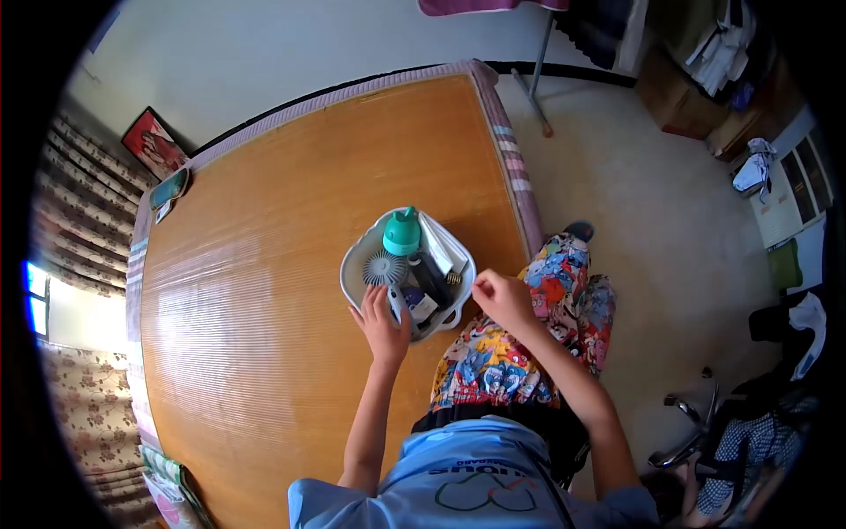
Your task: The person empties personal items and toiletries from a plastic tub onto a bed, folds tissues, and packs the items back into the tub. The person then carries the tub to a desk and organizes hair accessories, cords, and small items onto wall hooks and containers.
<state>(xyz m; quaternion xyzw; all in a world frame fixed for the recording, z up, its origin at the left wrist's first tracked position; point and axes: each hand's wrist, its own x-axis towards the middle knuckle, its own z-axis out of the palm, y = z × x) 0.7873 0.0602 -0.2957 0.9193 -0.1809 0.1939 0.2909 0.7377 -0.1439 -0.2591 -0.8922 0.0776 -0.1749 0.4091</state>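
Toward the right side of the bed, just ahead of your lap, sits a white basket, and the handheld fan lies along its left part, round head far and handle pointing near. Your left hand reaches over the near left rim, its fingers partly spread at the handle; whether they close around it or only rest there, you cannot tell. Your right hand is just beside the right rim, its fingers drawn into a loose pinch with nothing visible between them.

Expect the fan to be light and rigid, probably smooth plastic that could slip in a slack hold. Its grille looks the most fragile part, so you do best to grasp the handle and keep pressure off the head. A green container stands beyond it and a dark object lies to its right, leaving your fingers little room. The basket seems stiff; the loop at its near right looks a sound hold.
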